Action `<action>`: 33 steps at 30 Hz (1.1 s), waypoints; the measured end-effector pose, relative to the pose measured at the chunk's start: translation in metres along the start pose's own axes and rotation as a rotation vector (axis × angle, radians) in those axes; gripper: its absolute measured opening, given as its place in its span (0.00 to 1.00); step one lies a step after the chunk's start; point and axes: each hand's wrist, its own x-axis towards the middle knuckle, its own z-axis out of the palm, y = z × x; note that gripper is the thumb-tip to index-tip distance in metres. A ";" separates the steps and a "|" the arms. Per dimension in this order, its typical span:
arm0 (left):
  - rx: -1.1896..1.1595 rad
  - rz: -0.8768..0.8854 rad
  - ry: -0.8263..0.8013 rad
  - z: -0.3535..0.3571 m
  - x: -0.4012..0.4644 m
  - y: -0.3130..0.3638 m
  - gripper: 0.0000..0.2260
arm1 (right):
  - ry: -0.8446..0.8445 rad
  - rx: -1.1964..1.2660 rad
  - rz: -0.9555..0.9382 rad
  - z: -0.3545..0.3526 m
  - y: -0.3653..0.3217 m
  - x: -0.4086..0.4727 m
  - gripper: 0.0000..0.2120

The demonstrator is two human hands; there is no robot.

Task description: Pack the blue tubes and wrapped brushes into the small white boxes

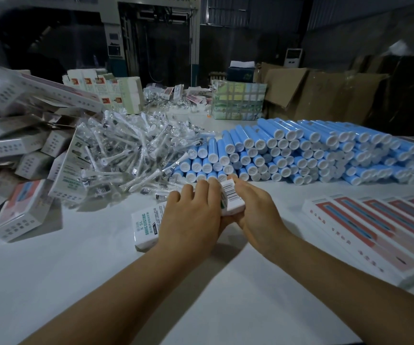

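- Both hands hold one small white box [228,199] near the middle of the white table [101,282]: the left hand [191,220] curls over its top, the right hand [255,212] grips its barcoded end.
- It looks like light, thin card, easily crushed; hold it by the edges.
- Just behind the box lie stacked blue tubes [288,150], probably rigid, smooth and prone to roll.
- Behind and left of the box sit wrapped brushes [126,150] in slippery film.

At frame centre a small box [148,226] lies on the table [81,265]; wrapped brushes [128,148] sit behind it, tubes [300,153] stacked right, boxes [19,155] heaped left, flat packs [380,227] lower right.
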 end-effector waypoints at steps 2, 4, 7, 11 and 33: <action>-0.010 0.008 0.010 -0.001 -0.001 0.000 0.32 | 0.013 -0.043 -0.026 -0.002 0.001 0.000 0.14; -0.014 0.015 0.047 -0.002 -0.001 0.000 0.32 | 0.023 -0.028 -0.048 -0.003 0.002 0.001 0.13; -0.037 0.017 0.058 -0.004 0.000 -0.001 0.32 | 0.017 0.020 -0.044 -0.004 0.002 0.003 0.14; -0.050 0.004 0.030 -0.004 0.000 -0.002 0.33 | -0.017 0.113 -0.009 -0.005 0.001 0.003 0.14; 0.084 0.075 0.035 -0.002 -0.005 0.000 0.31 | 0.091 -0.480 -0.162 -0.003 0.011 -0.003 0.19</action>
